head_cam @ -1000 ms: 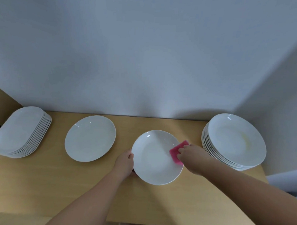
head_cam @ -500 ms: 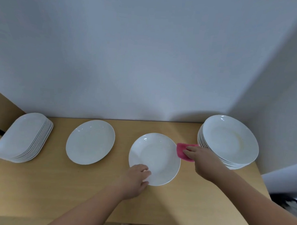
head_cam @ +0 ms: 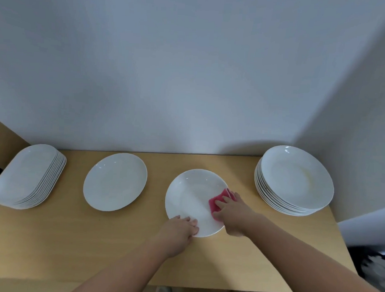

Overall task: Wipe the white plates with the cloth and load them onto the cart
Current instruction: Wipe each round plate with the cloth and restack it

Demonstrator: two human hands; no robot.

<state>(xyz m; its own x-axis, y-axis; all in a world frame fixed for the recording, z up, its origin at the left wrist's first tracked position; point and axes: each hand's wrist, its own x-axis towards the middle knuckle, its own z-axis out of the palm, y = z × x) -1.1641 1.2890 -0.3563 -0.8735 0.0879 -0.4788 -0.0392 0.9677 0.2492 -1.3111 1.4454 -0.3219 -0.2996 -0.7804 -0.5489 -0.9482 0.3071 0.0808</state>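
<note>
A round white plate (head_cam: 190,198) lies flat on the wooden table (head_cam: 72,246) in front of me. My right hand (head_cam: 232,211) presses a pink cloth (head_cam: 219,201) onto the plate's right side, with fingers spread flat over it. My left hand (head_cam: 179,231) rests on the plate's near rim, fingertips on top of the edge. A second single white plate (head_cam: 115,182) lies to the left.
A stack of several round white plates (head_cam: 296,179) stands at the table's right end, near the wall corner. A stack of several oblong white plates (head_cam: 27,178) sits at the left end. The table's front edge runs below my forearms. No cart is in view.
My right hand brought the pink cloth from beside the plate's right rim back onto the plate. My left hand stayed on the near rim.
</note>
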